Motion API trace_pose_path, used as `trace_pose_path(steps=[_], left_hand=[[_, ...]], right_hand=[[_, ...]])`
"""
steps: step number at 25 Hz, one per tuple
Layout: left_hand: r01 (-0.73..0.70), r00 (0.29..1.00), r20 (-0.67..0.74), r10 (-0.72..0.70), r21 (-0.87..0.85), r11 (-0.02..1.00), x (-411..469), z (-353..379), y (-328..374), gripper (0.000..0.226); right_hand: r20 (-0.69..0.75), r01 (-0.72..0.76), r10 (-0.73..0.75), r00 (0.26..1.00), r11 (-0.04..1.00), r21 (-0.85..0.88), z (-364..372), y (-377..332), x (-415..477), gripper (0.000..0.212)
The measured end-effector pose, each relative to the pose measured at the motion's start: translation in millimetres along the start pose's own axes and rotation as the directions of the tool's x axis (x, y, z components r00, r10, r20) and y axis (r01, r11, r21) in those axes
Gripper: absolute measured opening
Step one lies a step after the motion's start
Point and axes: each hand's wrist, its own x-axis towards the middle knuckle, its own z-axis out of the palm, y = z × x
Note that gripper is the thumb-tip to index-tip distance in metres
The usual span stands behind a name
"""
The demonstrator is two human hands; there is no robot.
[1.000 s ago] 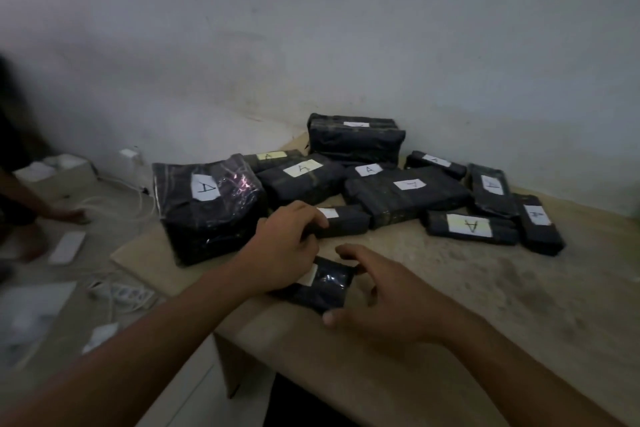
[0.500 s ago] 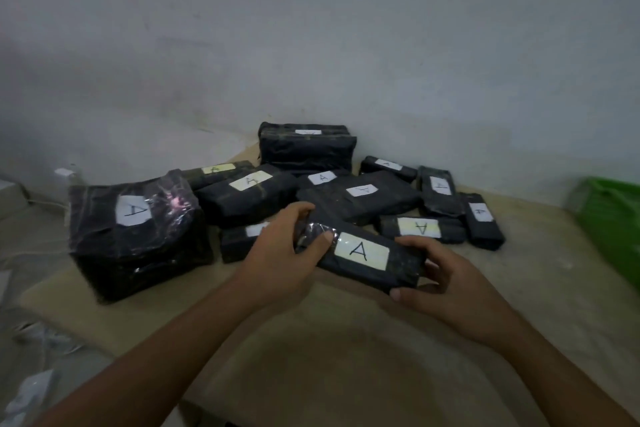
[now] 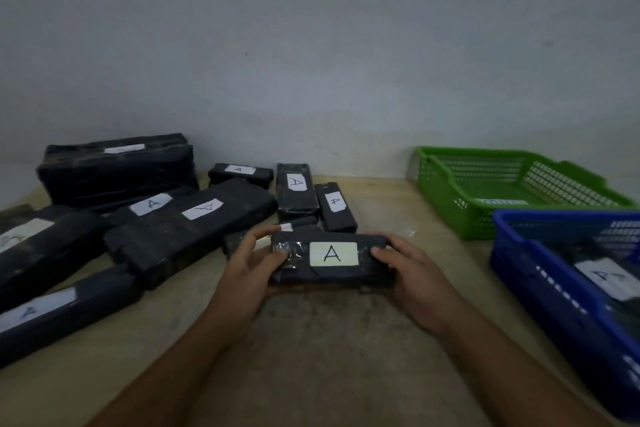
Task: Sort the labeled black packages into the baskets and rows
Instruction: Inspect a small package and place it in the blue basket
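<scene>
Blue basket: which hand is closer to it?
Right. The right hand grips the package at the end nearest the blue basket; the left hand grips the opposite end, farther away.

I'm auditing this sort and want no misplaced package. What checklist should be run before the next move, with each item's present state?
1. Grip: the left hand and right hand each hold one end of the held package: ok.
2. Its label faces up and reads A: ok.
3. The blue basket already holds a package labelled A, so it matches: ok.
4. Room left in the blue basket, which is partly out of frame: cannot tell.
5. The tag in the green basket is too blurred to read: cannot tell.
</scene>
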Motion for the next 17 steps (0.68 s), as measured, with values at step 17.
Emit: trace_pose_path(steps=[17], left_hand=[[0.000, 0.987, 0.161, -0.012, 0.071, 0.998, 10.1, -8.6, -18.4, 0.034]], right_hand=[[0.029, 0.178, -0.175, 0.984, 0.964, -0.198, -0.2, 12.3, -7.5, 0.015]])
